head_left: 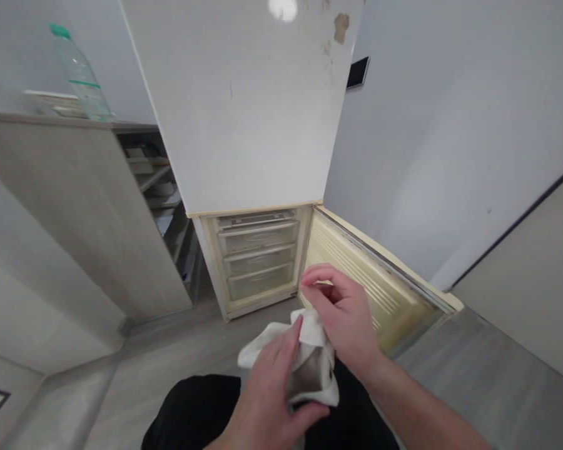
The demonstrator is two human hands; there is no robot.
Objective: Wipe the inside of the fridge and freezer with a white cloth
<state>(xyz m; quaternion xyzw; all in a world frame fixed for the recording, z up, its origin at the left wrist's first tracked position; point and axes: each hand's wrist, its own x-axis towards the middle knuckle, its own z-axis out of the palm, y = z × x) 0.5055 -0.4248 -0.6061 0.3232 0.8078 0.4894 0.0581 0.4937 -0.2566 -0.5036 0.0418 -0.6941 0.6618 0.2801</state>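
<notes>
A crumpled white cloth is bunched at the lower middle, with my left hand wrapped round it from the left. My right hand is just above the cloth's upper right side, thumb and forefinger pinched together; whatever may be between the tips is too small to tell. Beyond the hands stands a white fridge with its lower compartment open, showing stacked clear drawers. The cream inner side of its door swings out to the right, behind my right hand.
At the left is a grey wooden cabinet with open shelves facing the fridge. A clear plastic bottle with a green cap stands on its top. My knees in black trousers are below, above the grey floor.
</notes>
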